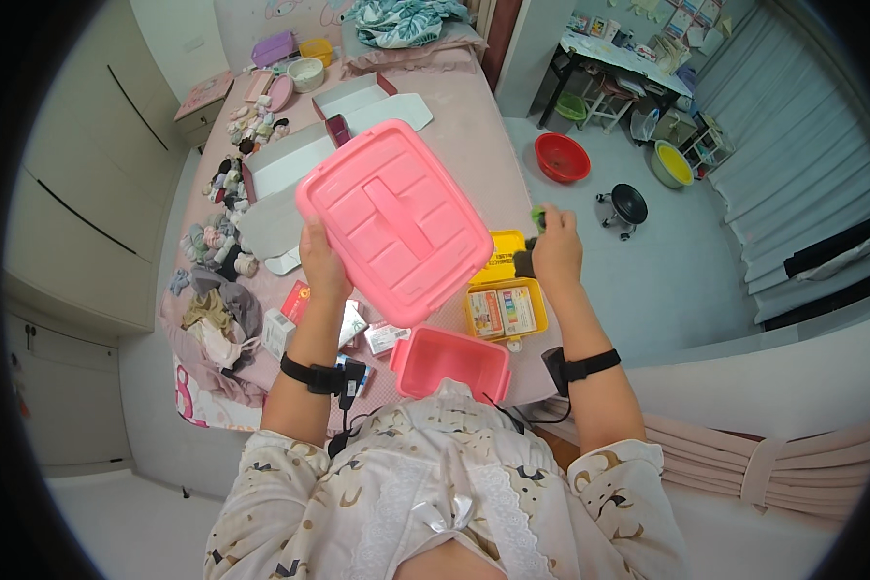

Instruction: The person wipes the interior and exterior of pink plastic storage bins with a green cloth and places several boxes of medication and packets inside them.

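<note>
My left hand grips the left edge of a pink plastic lid, held tilted above the bed with its ribbed face and central handle showing. Closed in the air to the right, my right hand has a small green and black thing in it; its kind is unclear. Below the lid, close to my body, stands a pink plastic box without a cover. Beside it lies an open yellow case with small cartons in it.
Small medicine-like boxes lie left of the pink box. Open white cartons, rolled socks and crumpled clothes cover the bed's left side. On the floor at right stand a red basin and a black stool.
</note>
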A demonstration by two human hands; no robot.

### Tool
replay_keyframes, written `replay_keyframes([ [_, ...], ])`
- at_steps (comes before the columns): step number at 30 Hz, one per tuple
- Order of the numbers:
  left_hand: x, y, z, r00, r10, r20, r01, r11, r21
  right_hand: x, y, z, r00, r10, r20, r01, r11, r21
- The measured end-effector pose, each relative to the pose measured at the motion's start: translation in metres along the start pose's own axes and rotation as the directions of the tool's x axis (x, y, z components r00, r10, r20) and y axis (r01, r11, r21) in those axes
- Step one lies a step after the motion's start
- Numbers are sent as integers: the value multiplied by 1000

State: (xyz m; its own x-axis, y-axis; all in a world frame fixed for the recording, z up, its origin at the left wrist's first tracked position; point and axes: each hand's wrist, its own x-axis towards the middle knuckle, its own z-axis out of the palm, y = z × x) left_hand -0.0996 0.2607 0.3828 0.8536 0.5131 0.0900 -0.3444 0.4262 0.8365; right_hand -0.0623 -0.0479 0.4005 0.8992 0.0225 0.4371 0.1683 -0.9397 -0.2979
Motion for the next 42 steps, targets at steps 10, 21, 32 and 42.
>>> replay_keyframes([
  [10,-1,4,-4,999,-5,34,6,1000,-29,20,-61,-55,972,236,-24,-49,300,953],
  [21,-15,14,7,980,-162,119,181,970,-165,-40,-83,-1,893,-402,-203,443,703,556],
  [32,-24,18,15,990,-73,121,87,989,-117,-71,-117,-16,828,-541,-149,507,607,612],
  [42,-38,5,19,935,-118,333,137,990,-34,-25,-124,-6,842,-454,-293,540,705,459],
])
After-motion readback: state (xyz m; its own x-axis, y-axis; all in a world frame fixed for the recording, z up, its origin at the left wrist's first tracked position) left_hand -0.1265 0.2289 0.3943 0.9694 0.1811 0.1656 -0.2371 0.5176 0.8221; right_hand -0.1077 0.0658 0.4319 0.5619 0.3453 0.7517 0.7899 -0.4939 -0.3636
